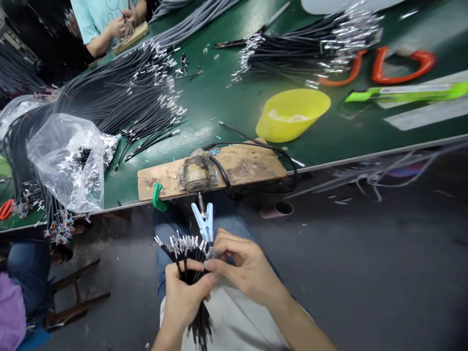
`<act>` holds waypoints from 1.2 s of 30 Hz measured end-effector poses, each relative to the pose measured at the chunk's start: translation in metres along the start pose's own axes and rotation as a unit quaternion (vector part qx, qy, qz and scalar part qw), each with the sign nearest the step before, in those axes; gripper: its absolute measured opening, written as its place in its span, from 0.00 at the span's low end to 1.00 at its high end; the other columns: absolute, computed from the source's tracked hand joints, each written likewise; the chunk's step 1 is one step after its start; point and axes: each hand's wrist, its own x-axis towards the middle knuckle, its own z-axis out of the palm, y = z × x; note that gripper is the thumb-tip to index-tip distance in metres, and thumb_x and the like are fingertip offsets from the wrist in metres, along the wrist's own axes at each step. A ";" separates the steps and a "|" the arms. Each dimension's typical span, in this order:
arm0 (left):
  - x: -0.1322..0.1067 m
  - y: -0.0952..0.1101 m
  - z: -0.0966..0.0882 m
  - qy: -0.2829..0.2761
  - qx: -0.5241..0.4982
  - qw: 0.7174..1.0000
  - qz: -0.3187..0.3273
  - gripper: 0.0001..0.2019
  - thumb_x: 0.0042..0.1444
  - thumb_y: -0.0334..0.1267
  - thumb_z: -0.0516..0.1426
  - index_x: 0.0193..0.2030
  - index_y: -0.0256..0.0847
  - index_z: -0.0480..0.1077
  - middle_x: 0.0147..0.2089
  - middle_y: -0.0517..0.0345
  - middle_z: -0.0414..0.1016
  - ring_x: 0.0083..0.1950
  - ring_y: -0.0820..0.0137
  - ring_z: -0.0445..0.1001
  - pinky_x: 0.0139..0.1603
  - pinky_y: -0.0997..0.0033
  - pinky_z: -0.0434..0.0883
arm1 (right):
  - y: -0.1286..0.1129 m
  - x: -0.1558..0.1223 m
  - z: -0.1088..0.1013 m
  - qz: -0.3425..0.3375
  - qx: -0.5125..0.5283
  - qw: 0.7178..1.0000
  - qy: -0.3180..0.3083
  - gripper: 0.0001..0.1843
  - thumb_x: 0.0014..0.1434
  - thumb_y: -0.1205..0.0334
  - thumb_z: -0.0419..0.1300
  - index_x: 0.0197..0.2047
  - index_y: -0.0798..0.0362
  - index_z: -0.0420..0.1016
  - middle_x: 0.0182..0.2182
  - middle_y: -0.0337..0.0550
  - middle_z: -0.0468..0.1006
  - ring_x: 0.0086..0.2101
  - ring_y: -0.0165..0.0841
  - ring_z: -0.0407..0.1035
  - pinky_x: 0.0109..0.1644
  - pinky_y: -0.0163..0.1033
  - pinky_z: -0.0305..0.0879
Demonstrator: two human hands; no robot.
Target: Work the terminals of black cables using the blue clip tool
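My left hand [185,292] is wrapped round a bundle of thin black cables [186,256] with silver-tipped ends fanned upward, held over my lap. My right hand [239,265] is closed in a pinch at the top of that bundle, fingertips on one cable end. Just above the hands hangs a pale blue clothes peg [204,222], under a wooden board [241,168] that carries a small metal fixture [196,174] with a black cord looping off it.
The green table [226,105] holds large piles of black cables [120,95], a clear plastic bag [69,158], a yellow bowl [292,114] and orange-handled scissors [395,66]. Another person [106,19] works at the far left. A wooden stool [73,300] stands on the floor at left.
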 end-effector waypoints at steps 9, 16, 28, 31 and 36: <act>0.001 -0.008 -0.001 0.010 -0.008 1.000 -0.005 0.12 0.39 0.41 0.64 0.16 0.36 0.70 0.14 0.60 0.68 0.17 0.74 0.65 0.21 0.74 0.65 | 0.001 -0.002 0.000 -0.071 -0.049 0.996 -0.001 0.14 0.56 0.67 0.57 0.20 0.54 0.66 0.18 0.36 0.65 0.22 0.28 0.59 0.26 0.34 0.57; 0.000 -0.017 0.003 0.064 -0.051 0.997 -0.010 0.14 0.37 0.45 0.66 0.26 0.40 0.69 0.14 0.66 0.62 0.13 0.78 0.57 0.13 0.75 0.58 | 0.004 -0.011 0.015 -0.153 -0.082 0.976 0.133 0.10 0.55 0.75 0.53 0.25 0.54 0.66 0.20 0.37 0.64 0.24 0.30 0.58 0.29 0.37 0.56; 0.005 -0.013 -0.005 -0.030 -0.081 0.996 -0.029 0.19 0.39 0.54 0.64 0.21 0.37 0.72 0.11 0.67 0.54 0.12 0.83 0.46 0.12 0.78 0.45 | 0.011 -0.006 0.004 0.067 0.185 0.980 -0.028 0.13 0.54 0.51 0.59 0.31 0.54 0.73 0.26 0.40 0.65 0.26 0.29 0.60 0.28 0.34 0.60; 0.005 -0.015 -0.004 -0.025 -0.086 0.996 -0.023 0.20 0.38 0.55 0.63 0.20 0.37 0.70 0.13 0.63 0.61 0.11 0.82 0.50 0.11 0.77 0.49 | 0.006 -0.002 0.002 0.083 0.179 0.980 -0.028 0.14 0.53 0.53 0.60 0.24 0.55 0.69 0.23 0.37 0.64 0.24 0.28 0.60 0.27 0.33 0.59; 0.001 -0.013 0.001 0.009 -0.072 0.997 -0.010 0.19 0.36 0.50 0.66 0.17 0.40 0.64 0.13 0.66 0.59 0.12 0.80 0.54 0.13 0.75 0.56 | 0.006 -0.007 0.011 0.087 0.129 0.987 0.042 0.16 0.54 0.55 0.58 0.21 0.53 0.63 0.18 0.35 0.61 0.20 0.27 0.57 0.21 0.32 0.55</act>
